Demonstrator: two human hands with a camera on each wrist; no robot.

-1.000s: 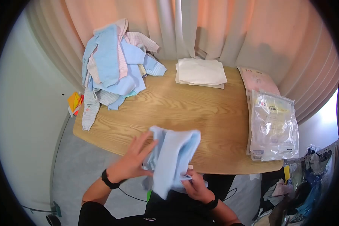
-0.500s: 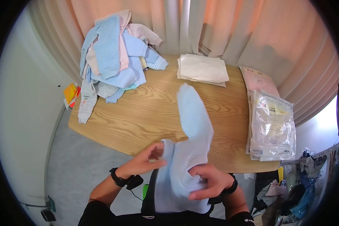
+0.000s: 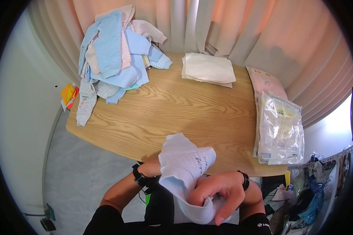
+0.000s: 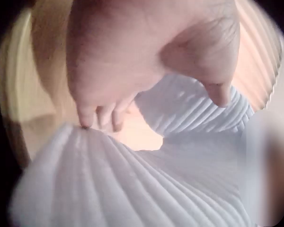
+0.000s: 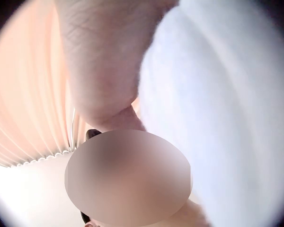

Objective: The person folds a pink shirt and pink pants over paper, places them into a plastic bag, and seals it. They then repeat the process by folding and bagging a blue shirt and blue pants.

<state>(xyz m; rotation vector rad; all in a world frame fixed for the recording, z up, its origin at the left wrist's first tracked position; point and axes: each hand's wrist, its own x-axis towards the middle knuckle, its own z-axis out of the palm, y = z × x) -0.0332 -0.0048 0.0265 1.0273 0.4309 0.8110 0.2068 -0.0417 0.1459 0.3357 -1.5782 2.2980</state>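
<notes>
Pleated curtains [image 3: 278,35] behind wooden table [image 3: 176,105]

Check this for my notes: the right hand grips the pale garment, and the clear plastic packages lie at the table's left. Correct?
No: in the head view, the clear plastic packages lie at the right of the table; the right hand grips the pale garment.

The left grip [image 4: 151,52], a bare hand, hangs from the top of the left wrist view with thumb and fingers spread apart. One fingertip meets the upper edge of a pale, ridged garment [image 4: 109,184] filling the foreground, while the thumb lies against its far fold, a bright gap showing between. A pleated peach curtain [image 4: 258,52] stands at the upper right; a blurred patch [image 4: 277,175] covers the lower right.
</notes>
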